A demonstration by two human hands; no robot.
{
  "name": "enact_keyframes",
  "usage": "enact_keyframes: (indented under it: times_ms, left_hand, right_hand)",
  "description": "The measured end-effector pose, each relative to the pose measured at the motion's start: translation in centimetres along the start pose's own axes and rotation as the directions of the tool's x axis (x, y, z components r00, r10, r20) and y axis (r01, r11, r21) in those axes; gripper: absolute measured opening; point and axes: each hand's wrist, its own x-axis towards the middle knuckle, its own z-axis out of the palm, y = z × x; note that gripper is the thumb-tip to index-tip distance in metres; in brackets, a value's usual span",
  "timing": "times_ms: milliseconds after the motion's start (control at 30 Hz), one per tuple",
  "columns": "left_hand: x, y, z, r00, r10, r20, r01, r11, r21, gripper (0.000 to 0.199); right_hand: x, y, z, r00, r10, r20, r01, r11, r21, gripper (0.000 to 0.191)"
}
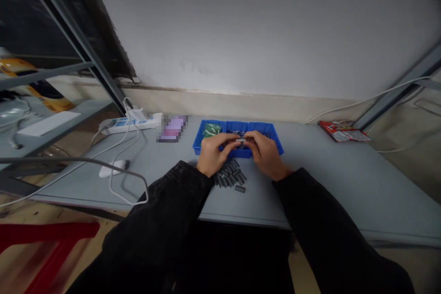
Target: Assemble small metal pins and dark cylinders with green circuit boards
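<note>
My left fingers (230,137) and right fingers (248,135) pinch a small grey piece (240,140); uneven pressure could flip it into the bins (237,153).

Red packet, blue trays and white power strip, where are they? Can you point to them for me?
Red packet (344,132): head view, middle of its front.
Blue trays (244,154): head view, front wall of the middle one.
White power strip (153,121): head view, its right end.
</note>
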Motion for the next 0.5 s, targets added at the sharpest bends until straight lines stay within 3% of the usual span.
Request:
enact_keyframes:
  times_ms: [300, 500]
  left_hand:
    - [-0.04, 0.11, -0.03, 1.000, 0.009, 0.007, -0.009, 1.000, 0.009, 0.016]
    - [0.08, 0.13, 0.09, 0.995, -0.067, -0.069, 0.066, 0.998, -0.020, 0.015]
  right_hand:
    - [0.06, -0.21, -0.11, 1.000, -0.011, 0.025, 0.011, 1.000, -0.005, 0.025]
    - [-0.16, -0.13, 0.04, 0.999, 0.048, 0.015, -0.049, 0.998, 0.028, 0.023]
